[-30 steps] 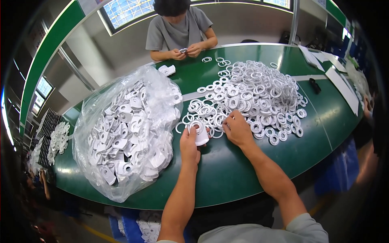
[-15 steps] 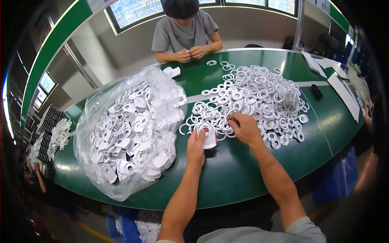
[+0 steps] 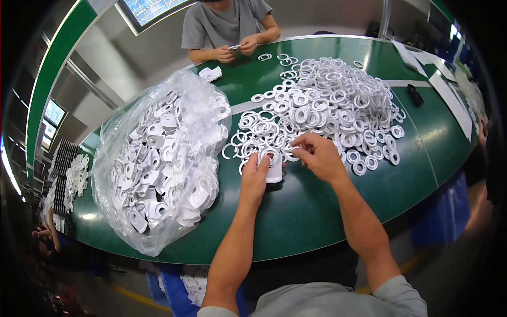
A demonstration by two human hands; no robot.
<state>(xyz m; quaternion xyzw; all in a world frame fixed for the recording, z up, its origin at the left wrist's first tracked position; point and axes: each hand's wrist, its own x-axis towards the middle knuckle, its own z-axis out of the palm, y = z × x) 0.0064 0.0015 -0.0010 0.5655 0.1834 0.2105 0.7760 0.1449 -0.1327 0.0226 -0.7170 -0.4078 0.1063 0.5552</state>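
My left hand (image 3: 255, 178) is closed on a white plastic piece (image 3: 273, 175), a flat tab with a round opening at its far end. A ring shape shows around that opening; whether it is a separate ring I cannot tell. To its right, my right hand (image 3: 318, 156) pinches thumb and forefinger together at what looks like a white ring (image 3: 293, 149), mostly covered by the fingers. Just beyond both hands spreads a big heap of white rings (image 3: 338, 100). Left of my left hand lies a clear plastic bag (image 3: 119, 224) full of similar white tab pieces (image 3: 155, 129).
Across the green table (image 3: 311, 222) a person in a grey shirt (image 3: 224, 24) handles a small white piece. Near that person lie white parts (image 3: 210, 74) and a few rings. Papers (image 3: 450, 103) and a small black object (image 3: 415, 95) are at the right.
My right hand has drawn a little nearer to me and toward the left hand, fingers still pinched. The left hand keeps its white piece. The whole view has tilted downward.
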